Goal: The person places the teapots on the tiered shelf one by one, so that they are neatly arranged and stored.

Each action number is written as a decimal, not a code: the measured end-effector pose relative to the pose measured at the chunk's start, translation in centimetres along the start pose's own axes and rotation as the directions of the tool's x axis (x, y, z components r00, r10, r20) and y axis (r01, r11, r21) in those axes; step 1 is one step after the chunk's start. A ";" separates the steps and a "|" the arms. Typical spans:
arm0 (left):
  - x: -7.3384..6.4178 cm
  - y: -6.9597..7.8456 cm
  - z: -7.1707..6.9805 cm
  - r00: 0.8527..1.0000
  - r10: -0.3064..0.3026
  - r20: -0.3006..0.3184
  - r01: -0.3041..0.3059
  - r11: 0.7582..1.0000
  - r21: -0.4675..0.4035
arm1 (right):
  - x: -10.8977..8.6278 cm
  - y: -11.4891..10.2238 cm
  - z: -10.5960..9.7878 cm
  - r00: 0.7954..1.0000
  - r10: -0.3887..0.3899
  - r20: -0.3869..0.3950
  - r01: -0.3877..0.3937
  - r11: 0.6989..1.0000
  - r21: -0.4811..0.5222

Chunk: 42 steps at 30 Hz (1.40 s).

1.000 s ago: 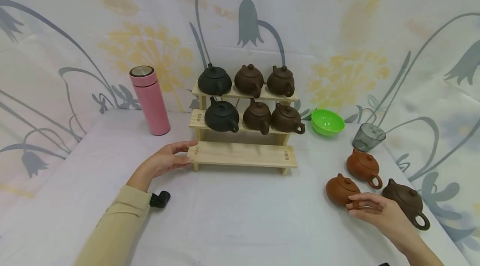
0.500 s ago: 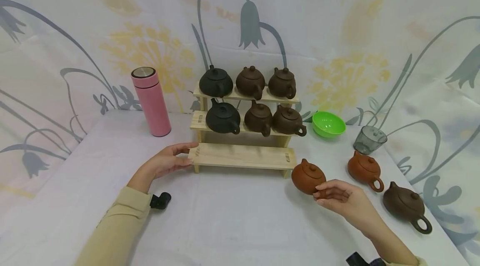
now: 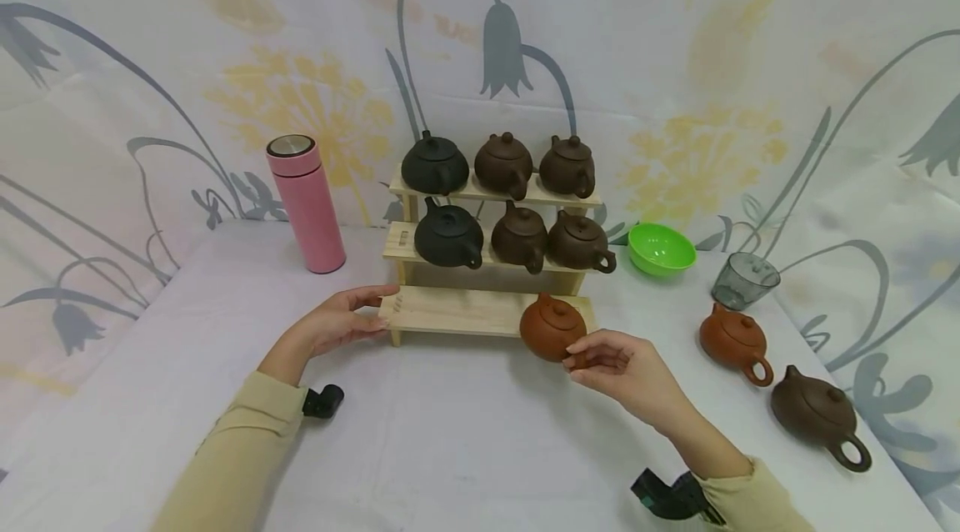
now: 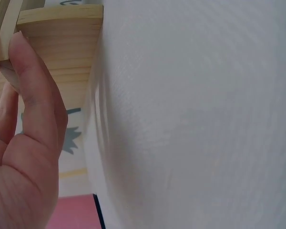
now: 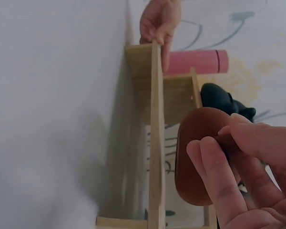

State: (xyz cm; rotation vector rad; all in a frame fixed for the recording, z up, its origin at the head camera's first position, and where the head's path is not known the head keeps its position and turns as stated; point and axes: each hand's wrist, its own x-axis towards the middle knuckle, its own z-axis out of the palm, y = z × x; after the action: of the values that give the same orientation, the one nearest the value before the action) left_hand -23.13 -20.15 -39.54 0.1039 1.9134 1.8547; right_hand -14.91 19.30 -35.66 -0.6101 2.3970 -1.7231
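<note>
My right hand (image 3: 618,369) pinches the handle of a reddish-orange clay teapot (image 3: 551,328). The teapot is at the right part of the bottom step of a three-step wooden stand (image 3: 457,311); in the right wrist view a small gap shows between its base and the board (image 5: 156,138). At the stand's left end, my left hand (image 3: 341,322) grips the bottom board, thumb and fingers on either side of its edge (image 4: 9,45). Black and dark brown teapots (image 3: 517,236) fill the middle and top steps.
To the right lie another orange teapot (image 3: 733,340) and a dark brown teapot (image 3: 813,411). Behind them are a grey glass (image 3: 742,282) and a green bowl (image 3: 660,248). A pink thermos (image 3: 307,211) stands left of the stand. Patterned cloth hangs behind.
My right hand has lifted the orange teapot from the right side of the table and carried it left to the bottom step. My left hand has stayed on the stand.
</note>
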 end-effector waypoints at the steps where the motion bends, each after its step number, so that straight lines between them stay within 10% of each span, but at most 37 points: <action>1: 0.0 0.0 0.0 1.000 0.000 0.000 0.000 1.000 -0.003 | 0.3 0.0 0.3 1.000 -0.009 0.002 0.009 1.000 -0.001; 42: -0.3 0.2 0.1 1.000 0.007 0.008 -0.007 1.000 0.003 | 9.3 0.3 9.5 0.993 -0.121 0.007 0.120 0.992 0.036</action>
State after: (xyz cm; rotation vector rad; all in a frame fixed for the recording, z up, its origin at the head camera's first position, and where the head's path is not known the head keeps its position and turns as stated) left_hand -22.91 -20.15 -39.23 0.1190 1.9128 1.8541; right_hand -20.32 7.37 -37.97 -0.7707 2.3634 -1.8002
